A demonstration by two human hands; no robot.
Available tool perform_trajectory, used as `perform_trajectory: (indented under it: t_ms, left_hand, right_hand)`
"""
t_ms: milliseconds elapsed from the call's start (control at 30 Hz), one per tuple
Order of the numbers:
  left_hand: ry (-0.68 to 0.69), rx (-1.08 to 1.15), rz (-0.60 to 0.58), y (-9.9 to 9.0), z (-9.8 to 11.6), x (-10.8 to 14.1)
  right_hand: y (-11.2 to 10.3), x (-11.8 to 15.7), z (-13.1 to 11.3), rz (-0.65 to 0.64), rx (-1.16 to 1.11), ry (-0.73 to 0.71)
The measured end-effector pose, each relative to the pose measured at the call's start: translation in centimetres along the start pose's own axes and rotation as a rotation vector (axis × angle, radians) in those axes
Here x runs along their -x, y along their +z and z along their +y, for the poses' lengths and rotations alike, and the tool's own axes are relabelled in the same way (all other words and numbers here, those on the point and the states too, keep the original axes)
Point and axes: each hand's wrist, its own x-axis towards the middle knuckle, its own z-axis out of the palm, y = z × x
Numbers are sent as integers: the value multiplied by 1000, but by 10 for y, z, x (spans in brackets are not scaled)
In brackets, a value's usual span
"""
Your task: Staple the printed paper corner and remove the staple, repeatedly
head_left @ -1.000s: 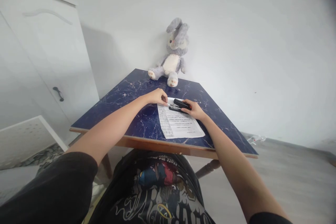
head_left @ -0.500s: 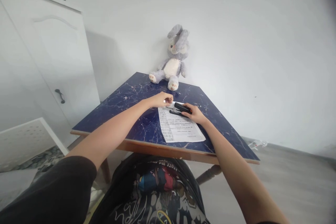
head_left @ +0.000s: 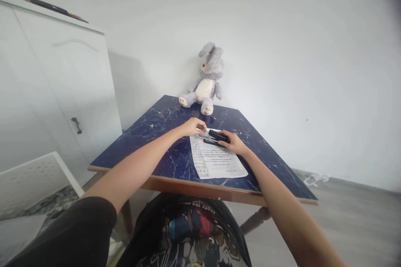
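Holding a black stapler point(head_left: 218, 135), parted at its front end, in the right hand point(head_left: 234, 144) over the far part of the printed sheet point(head_left: 217, 164) on the blue surface point(head_left: 169, 154), and curling the left hand point(head_left: 192, 126) narrow by the sheet's far left corner, with any small item in its fingertips impossible to tell. Showing rows of print too small to read on the sheet, partly covered by the stapler. Bearing white lettering on the black shirt point(head_left: 188, 225) nearer than the sheet, legible only as "ore me", otherwise lost in folds and cut off below.
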Motion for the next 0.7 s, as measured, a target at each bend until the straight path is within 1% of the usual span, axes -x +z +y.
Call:
perform_trajectory:
  t_ms: [133, 367, 567, 700]
  left_hand:
    - [-38, 6, -31, 3, 1, 2]
    - [-12, -42, -60, 7, 12, 6]
    - [-83, -14, -58, 8, 3, 7]
    - [-142, 67, -38, 9, 1, 8]
  right_hand:
    - [0, -1, -3, -3, -20, -10]
    - [-1, -3, -5, 12, -64, -43]
    - [-1, -4, -3, 15, -108, -72]
    - [-1, -3, -1, 10, -107, -67]
